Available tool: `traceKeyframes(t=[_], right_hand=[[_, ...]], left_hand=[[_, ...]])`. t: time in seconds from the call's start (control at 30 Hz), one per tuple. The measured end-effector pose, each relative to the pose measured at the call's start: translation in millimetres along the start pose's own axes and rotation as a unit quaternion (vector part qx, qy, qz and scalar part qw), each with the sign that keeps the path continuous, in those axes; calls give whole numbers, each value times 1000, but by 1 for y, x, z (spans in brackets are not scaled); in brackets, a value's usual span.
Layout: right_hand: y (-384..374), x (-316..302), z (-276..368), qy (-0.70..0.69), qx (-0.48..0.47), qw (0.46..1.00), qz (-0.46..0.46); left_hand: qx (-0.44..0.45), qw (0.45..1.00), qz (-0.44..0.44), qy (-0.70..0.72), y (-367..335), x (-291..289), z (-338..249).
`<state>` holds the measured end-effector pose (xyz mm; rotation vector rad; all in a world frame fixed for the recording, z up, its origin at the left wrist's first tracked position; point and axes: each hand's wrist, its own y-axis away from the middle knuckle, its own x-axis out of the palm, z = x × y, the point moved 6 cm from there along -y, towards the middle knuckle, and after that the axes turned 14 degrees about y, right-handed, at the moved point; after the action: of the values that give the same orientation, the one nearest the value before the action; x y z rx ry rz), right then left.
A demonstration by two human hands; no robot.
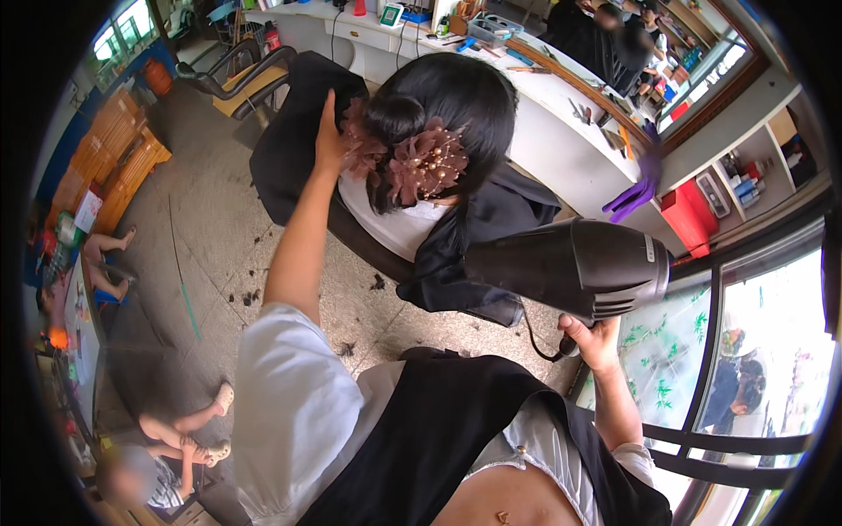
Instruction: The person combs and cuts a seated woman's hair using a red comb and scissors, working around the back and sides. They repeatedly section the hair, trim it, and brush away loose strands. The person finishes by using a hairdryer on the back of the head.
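Observation:
My right hand (596, 342) grips the handle of a large dark hair dryer (566, 267), its nozzle pointing left toward the seated person's back. A thin black cord hangs beside the handle. My left hand (331, 140) is stretched out beside the person's head, next to the black cape (303, 167), and the flower partly covers it. In front of me the person's black hair (474, 96) is gathered partly into a bun (395, 117). Two dusty-pink fabric flowers (427, 167) with pearl beads are set below it. Whether my left fingers touch hair or cape I cannot tell.
A white counter (561, 123) with tools and a mirror (605, 44) runs beyond the person. A purple cloth item (638, 188) hangs near a red box (688, 219). Hair clippings lie on the floor (219, 254). Other people sit at the left, near a table.

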<state>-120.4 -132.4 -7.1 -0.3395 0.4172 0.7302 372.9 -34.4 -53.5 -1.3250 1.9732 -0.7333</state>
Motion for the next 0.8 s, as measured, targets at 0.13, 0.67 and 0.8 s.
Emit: traceKeyframes(t=[0.13,0.67,0.8], right_hand=[[-1,-31,-28,144,-39,979,-137],[-67,-52,-42,305,-63,925,-216],[-92,-58,-74,28,94,984,-147]], left_hand=[[-9,997,-56,-45,124,4,-45],[-28,956,285,-59,134,188,-145],[43,973,214,80,119,224,-196]])
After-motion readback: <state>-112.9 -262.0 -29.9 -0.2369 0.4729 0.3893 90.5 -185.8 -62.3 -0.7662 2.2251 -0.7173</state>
